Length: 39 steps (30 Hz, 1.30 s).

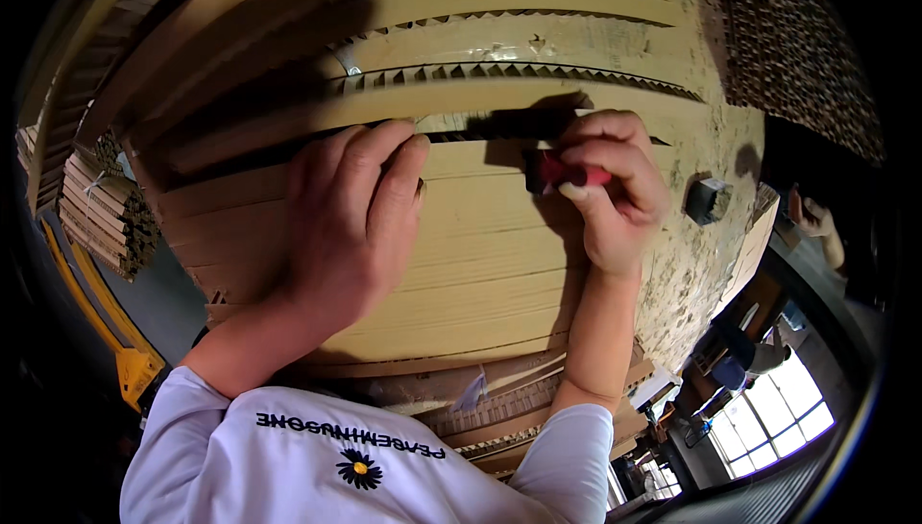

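Flat tan cardboard strips (480,226) lie side by side in front of me, forming a wide panel. On the panel's left half, near its far edge, my left hand (355,197) has its fingers bent and close together. What lies under those fingers is hidden. My right hand (619,178) is closed round a small red tool with a dark end (567,173), held over the right part of that same edge. The tool's exact kind is hard to make out. Beyond a dark gap stand more cardboard strips (461,97) on edge, with zigzag honeycomb cores.
A dark block (709,200) sits on the worn, stained surface (687,265) at the right. Bundled cardboard pieces (101,202) and a yellow hand-truck-like frame (139,370) are at the left. Another person's hand (814,217) shows at far right. Honeycomb material (802,53) fills the upper right.
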Available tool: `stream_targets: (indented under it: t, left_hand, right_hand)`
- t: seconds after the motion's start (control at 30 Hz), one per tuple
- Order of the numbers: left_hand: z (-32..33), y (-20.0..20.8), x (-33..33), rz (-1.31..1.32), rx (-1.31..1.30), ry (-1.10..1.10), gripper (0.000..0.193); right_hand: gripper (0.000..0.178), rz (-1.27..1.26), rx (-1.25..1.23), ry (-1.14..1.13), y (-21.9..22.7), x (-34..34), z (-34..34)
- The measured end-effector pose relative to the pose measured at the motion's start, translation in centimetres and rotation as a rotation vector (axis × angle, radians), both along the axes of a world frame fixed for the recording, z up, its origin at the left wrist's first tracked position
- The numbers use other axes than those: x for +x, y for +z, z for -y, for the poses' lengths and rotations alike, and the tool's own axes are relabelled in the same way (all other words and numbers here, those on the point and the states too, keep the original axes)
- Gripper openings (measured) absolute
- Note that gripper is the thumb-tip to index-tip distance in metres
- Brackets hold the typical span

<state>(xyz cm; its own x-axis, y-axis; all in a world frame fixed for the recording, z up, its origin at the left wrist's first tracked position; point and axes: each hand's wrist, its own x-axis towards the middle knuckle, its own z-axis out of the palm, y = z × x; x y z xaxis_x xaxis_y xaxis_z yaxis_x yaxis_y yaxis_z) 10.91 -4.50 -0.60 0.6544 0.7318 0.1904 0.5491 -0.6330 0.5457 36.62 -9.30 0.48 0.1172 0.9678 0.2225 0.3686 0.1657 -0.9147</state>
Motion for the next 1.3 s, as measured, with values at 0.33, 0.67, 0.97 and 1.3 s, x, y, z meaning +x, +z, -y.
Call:
stream_targets:
  t: [0.33,0.67,0.97,1.3]
  left_hand:
    - [-0.4,0.2,0.0,-0.043,-0.107,-0.028,0.050]
    - [-0.4,0.0,0.1,-0.028,-0.081,-0.013,0.049]
    - [-0.4,-0.2,0.0,-0.013,-0.080,-0.018,0.049]
    - [-0.4,-0.5,-0.1,0.003,-0.067,-0.021,0.048]
  right_hand:
    - [0.029,0.234,0.106,0.074,-1.0,-0.6,-0.2]
    - [0.030,0.317,0.090,0.052,-0.8,-1.1,-0.4]
    - [0.030,0.332,0.096,0.063,-0.9,-1.2,-0.4]
    - [0.029,0.491,0.040,0.012,0.1,-1.8,-0.4]
